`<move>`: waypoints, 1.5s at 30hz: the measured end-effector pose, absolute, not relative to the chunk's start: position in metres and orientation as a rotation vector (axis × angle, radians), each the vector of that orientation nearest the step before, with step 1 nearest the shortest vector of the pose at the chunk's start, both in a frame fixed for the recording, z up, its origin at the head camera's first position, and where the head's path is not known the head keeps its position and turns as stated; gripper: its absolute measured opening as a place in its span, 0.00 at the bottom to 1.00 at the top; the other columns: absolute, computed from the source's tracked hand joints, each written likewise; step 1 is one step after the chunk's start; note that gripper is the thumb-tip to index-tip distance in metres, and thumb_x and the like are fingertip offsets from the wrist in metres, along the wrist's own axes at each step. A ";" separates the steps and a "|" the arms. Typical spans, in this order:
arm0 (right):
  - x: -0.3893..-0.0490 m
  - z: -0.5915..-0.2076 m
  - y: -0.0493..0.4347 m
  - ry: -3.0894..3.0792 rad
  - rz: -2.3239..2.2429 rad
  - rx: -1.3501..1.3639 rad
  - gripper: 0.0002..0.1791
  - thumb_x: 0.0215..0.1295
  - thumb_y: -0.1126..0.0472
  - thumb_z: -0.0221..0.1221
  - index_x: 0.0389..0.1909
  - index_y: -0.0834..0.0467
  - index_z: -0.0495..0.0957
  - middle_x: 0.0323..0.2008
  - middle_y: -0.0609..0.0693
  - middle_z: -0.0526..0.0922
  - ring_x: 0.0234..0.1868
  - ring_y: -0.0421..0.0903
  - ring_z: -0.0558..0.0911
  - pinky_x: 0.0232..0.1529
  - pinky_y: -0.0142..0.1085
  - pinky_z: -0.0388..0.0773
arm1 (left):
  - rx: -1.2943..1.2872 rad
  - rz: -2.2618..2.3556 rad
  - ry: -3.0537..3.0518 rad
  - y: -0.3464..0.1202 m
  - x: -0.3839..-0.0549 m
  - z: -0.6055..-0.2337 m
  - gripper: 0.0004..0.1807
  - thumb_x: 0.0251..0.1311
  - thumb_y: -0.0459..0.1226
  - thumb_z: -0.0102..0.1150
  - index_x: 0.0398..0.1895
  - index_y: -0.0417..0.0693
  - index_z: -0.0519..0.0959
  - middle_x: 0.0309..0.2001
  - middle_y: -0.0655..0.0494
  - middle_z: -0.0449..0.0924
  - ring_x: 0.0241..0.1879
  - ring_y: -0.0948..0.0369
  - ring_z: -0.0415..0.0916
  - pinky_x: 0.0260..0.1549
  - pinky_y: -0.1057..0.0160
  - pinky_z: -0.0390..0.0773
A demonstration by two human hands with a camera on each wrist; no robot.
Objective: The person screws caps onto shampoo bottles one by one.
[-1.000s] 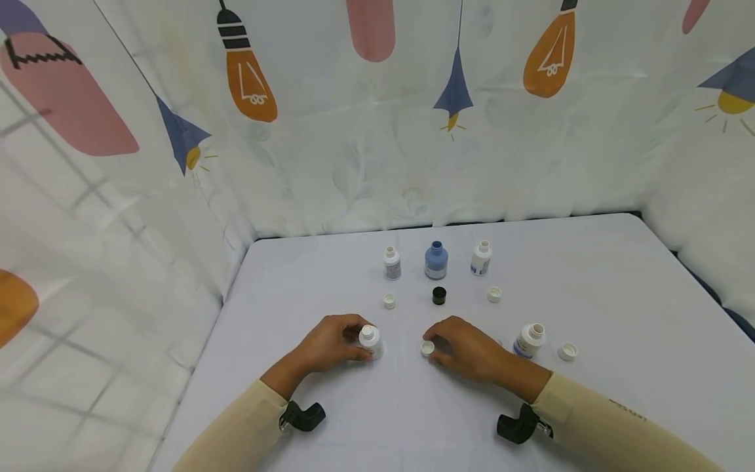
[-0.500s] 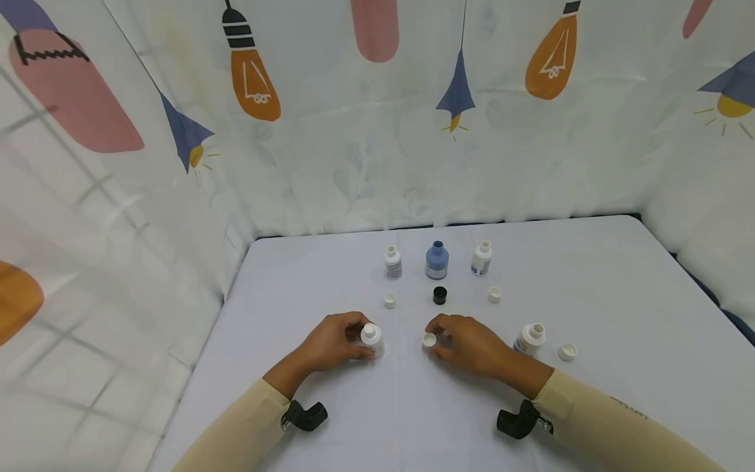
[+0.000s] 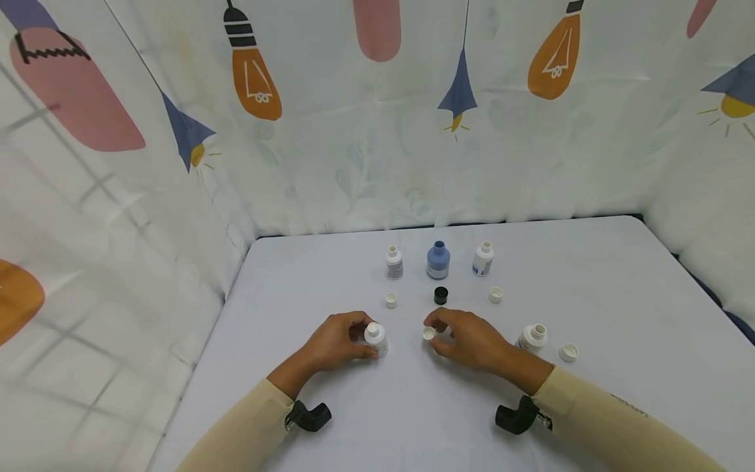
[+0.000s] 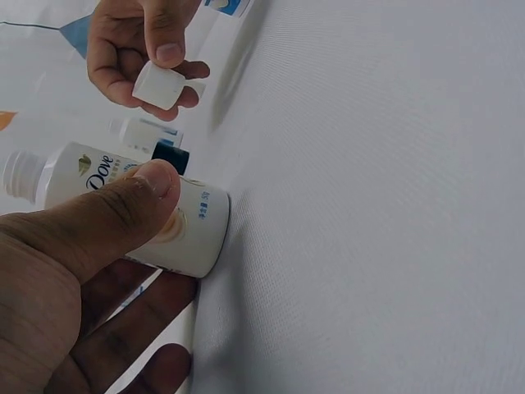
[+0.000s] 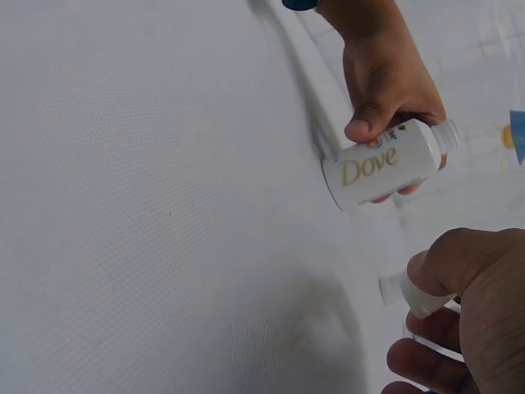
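Observation:
My left hand [image 3: 339, 342] grips a small white Dove bottle [image 3: 376, 339] that stands upright on the table. In the left wrist view, the thumb presses across the label of the bottle [image 4: 197, 234], and its threaded neck is bare. To the right, my right hand [image 3: 466, 337] pinches a white cap [image 3: 428, 334] between thumb and fingers. The cap [image 4: 159, 84] is held apart from the bottle, its open side turned up in the head view. In the right wrist view, the thumb partly covers the cap [image 5: 422, 297].
At the back stand a white bottle [image 3: 394, 263], a blue bottle [image 3: 438, 262] and another white bottle [image 3: 482, 259], all uncapped. Before them lie a white cap [image 3: 391, 301], a black cap [image 3: 440, 295] and a white cap [image 3: 495, 295]. Behind my right wrist are an uncapped bottle [image 3: 535, 335] and cap [image 3: 569, 353].
My right hand has raised the white cap slightly, away from the table's front. My left hand keeps its grip on the bottle, nearly in place.

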State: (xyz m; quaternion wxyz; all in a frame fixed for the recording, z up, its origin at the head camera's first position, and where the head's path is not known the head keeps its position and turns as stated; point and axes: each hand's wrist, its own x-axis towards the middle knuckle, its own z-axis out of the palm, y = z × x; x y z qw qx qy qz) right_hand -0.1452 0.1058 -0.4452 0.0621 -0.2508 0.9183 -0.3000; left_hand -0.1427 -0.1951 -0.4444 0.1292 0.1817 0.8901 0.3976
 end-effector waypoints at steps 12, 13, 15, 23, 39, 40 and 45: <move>-0.148 -0.439 0.102 2.784 -0.941 -0.783 0.16 0.63 0.57 0.72 0.49 0.47 0.81 0.39 0.39 0.83 0.42 0.39 0.81 0.44 0.37 0.82 | 0.522 1.139 2.617 -0.192 -0.142 -0.444 0.22 0.48 0.39 0.83 0.45 0.55 0.82 0.45 0.65 0.83 0.45 0.64 0.81 0.49 0.57 0.81; -0.148 -0.439 0.101 2.780 -0.946 -0.782 0.16 0.63 0.57 0.72 0.49 0.48 0.81 0.39 0.39 0.83 0.42 0.39 0.81 0.44 0.37 0.82 | 0.522 1.141 2.616 -0.192 -0.142 -0.444 0.22 0.48 0.39 0.83 0.45 0.55 0.82 0.45 0.65 0.83 0.45 0.64 0.81 0.48 0.57 0.81; -0.149 -0.437 0.100 2.771 -0.953 -0.776 0.16 0.63 0.57 0.72 0.49 0.48 0.81 0.40 0.40 0.83 0.42 0.39 0.81 0.44 0.37 0.81 | 0.521 1.146 2.613 -0.192 -0.141 -0.444 0.22 0.48 0.39 0.83 0.45 0.55 0.82 0.44 0.65 0.83 0.45 0.64 0.81 0.48 0.57 0.81; -0.148 -0.433 0.097 2.770 -0.974 -0.750 0.16 0.62 0.56 0.73 0.49 0.48 0.82 0.39 0.38 0.83 0.42 0.39 0.81 0.43 0.37 0.81 | 0.492 1.137 2.620 -0.190 -0.141 -0.443 0.22 0.48 0.39 0.83 0.46 0.55 0.82 0.45 0.65 0.83 0.44 0.64 0.82 0.47 0.58 0.81; -0.148 -0.427 0.089 2.786 -0.966 -0.799 0.16 0.62 0.54 0.73 0.50 0.47 0.82 0.41 0.36 0.82 0.44 0.38 0.79 0.44 0.37 0.80 | 0.466 1.120 2.648 -0.188 -0.140 -0.445 0.22 0.48 0.41 0.83 0.46 0.57 0.82 0.45 0.66 0.83 0.43 0.64 0.82 0.47 0.56 0.81; -0.148 -0.427 0.088 2.787 -0.964 -0.806 0.17 0.62 0.53 0.73 0.50 0.47 0.82 0.41 0.36 0.82 0.44 0.38 0.79 0.44 0.36 0.80 | 0.466 1.124 2.646 -0.187 -0.140 -0.445 0.22 0.48 0.41 0.83 0.46 0.57 0.82 0.45 0.66 0.83 0.43 0.64 0.82 0.47 0.56 0.82; -0.150 -0.426 0.086 2.790 -0.965 -0.861 0.16 0.63 0.54 0.72 0.50 0.48 0.82 0.41 0.37 0.82 0.43 0.38 0.79 0.44 0.36 0.80 | 0.463 1.138 2.635 -0.187 -0.140 -0.445 0.22 0.48 0.41 0.83 0.46 0.56 0.81 0.45 0.65 0.83 0.44 0.64 0.82 0.47 0.56 0.82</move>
